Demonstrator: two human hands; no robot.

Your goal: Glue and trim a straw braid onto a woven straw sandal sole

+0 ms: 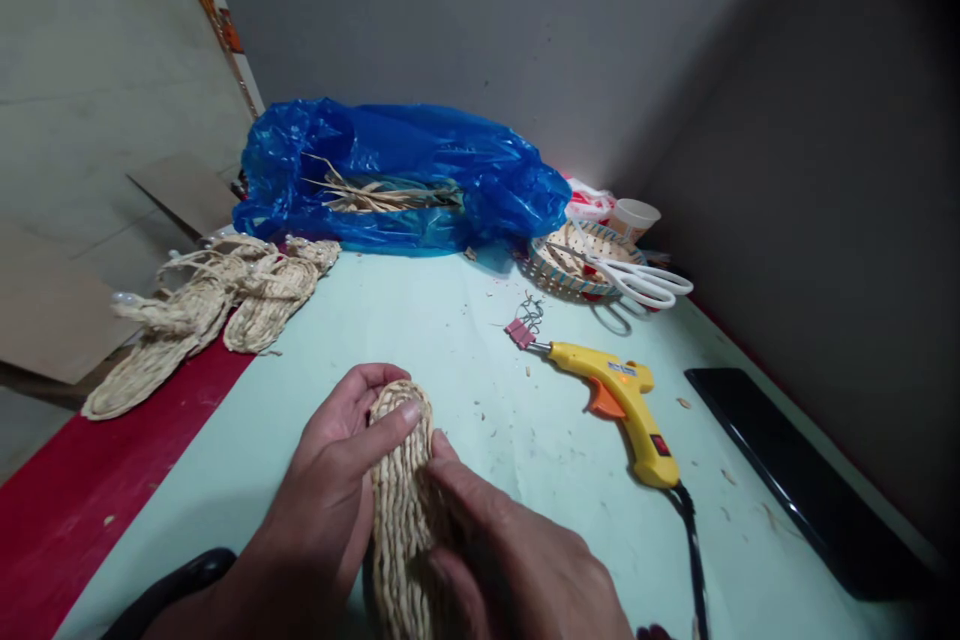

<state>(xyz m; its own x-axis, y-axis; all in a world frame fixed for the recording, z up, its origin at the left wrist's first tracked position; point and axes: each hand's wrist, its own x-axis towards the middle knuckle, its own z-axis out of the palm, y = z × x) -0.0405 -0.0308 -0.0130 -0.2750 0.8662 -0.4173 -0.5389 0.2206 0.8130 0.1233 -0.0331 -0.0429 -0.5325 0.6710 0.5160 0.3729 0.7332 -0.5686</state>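
Observation:
A woven straw sole (403, 500) lies on the pale green table sheet (450, 320) right in front of me. My left hand (330, 500) curls round its far tip, thumb across the top and fingers behind the rim. My right hand (510, 560) lies on the sole's right side, fingers pressed against the weave. Both hands grip the sole.
A yellow glue gun (626, 405) with a black cord lies to the right, beside a pink binder clip (519, 331). Further back are white scissors (637, 280) on a woven tray (570, 265), a blue plastic bag (405, 175) of straw, and finished straw sandals (202, 310) at left. A black slab (802, 475) lies far right.

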